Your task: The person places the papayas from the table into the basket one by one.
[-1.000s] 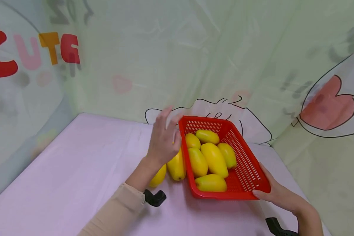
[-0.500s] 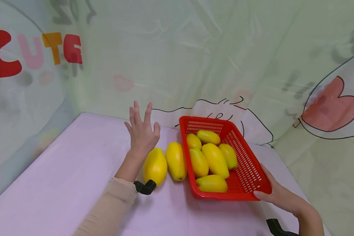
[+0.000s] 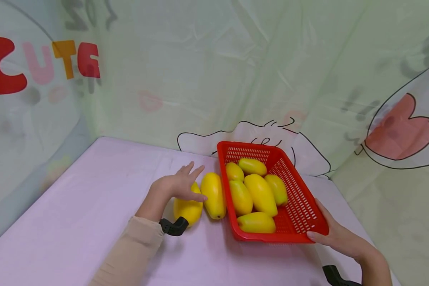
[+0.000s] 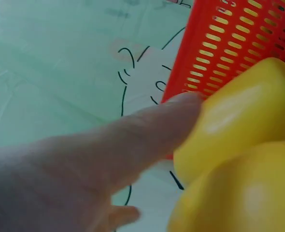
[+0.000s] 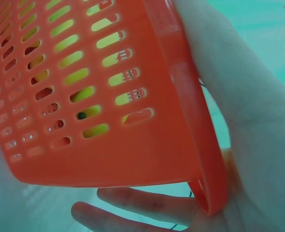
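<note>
My left hand [image 3: 176, 186], fingers spread, is over a yellow mango [image 3: 187, 210] on the table and partly hides it. A second mango [image 3: 213, 194] lies just right of it, against the outer side of a red plastic basket [image 3: 232, 226]. In the left wrist view, one finger [image 4: 166, 121] overlaps the edge of the farther mango [image 4: 244, 106]; whether it touches cannot be told. My right hand [image 3: 337, 234] grips the basket's near right corner, thumb on the rim. In the right wrist view its fingers [image 5: 142, 198] extend beneath the basket's slotted wall [image 5: 147, 159].
Several mangoes [image 3: 260, 192] lie inside the basket, mostly to its left. A pale lilac cloth [image 3: 93, 206] covers the table. Printed light-green fabric [image 3: 200, 71] hangs behind and at both sides. Black camera mounts [image 3: 174, 227] sit at the wrists.
My left hand moved left from beside the basket's rim, rose with fingers spread, then lowered over the left mango. The right hand and basket have stayed in place.
</note>
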`<action>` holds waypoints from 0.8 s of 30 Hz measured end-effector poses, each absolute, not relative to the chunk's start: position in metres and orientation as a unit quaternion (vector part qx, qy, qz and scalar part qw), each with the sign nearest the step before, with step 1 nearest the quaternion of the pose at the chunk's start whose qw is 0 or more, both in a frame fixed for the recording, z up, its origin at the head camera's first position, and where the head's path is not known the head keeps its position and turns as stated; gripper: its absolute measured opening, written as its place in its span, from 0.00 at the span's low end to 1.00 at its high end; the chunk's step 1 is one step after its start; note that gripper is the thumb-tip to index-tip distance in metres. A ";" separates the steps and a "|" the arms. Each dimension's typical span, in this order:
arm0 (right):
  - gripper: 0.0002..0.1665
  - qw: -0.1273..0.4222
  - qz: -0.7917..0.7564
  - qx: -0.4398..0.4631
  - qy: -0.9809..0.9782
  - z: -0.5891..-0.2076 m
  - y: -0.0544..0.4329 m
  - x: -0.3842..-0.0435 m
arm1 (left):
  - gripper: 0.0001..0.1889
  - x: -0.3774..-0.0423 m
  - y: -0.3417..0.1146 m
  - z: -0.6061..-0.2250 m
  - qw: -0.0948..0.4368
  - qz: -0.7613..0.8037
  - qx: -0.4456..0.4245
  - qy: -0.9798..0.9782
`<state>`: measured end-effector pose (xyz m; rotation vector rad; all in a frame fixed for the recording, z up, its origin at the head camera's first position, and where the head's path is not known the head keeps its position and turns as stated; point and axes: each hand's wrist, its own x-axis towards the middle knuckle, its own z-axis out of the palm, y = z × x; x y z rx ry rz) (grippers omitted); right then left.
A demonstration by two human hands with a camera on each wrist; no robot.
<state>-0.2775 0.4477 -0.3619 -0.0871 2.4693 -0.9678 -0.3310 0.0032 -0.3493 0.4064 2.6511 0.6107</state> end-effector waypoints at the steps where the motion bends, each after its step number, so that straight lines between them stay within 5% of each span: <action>1: 0.65 0.241 -0.351 -0.032 0.904 -0.362 0.448 -0.277 | 0.50 -0.329 0.003 -0.348 0.208 0.206 0.151 0.944; 10: 0.65 0.242 -0.350 -0.031 0.904 -0.362 0.448 -0.278 | 0.49 -0.325 0.005 -0.348 0.261 0.159 0.136 0.942; 24: 0.64 0.237 -0.352 -0.039 0.905 -0.363 0.449 -0.277 | 0.32 -0.338 -0.004 -0.352 0.156 0.205 0.126 0.958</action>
